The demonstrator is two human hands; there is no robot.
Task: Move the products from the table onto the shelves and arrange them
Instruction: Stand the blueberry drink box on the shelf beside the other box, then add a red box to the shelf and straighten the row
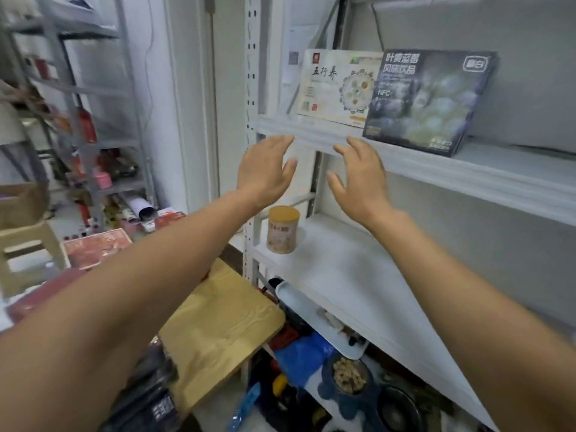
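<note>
Left hand (265, 171), right hand (358, 180) hover empty.

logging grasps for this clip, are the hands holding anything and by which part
Nothing is held. The left hand and right hand are both open, fingers spread, in front of the white metal shelf edge.

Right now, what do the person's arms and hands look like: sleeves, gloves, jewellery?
Both arms are bare to the frame edge, no sleeves. The left hand and right hand wear no gloves, watch or wristband; no ring shows, though fingers are blurred.
</note>
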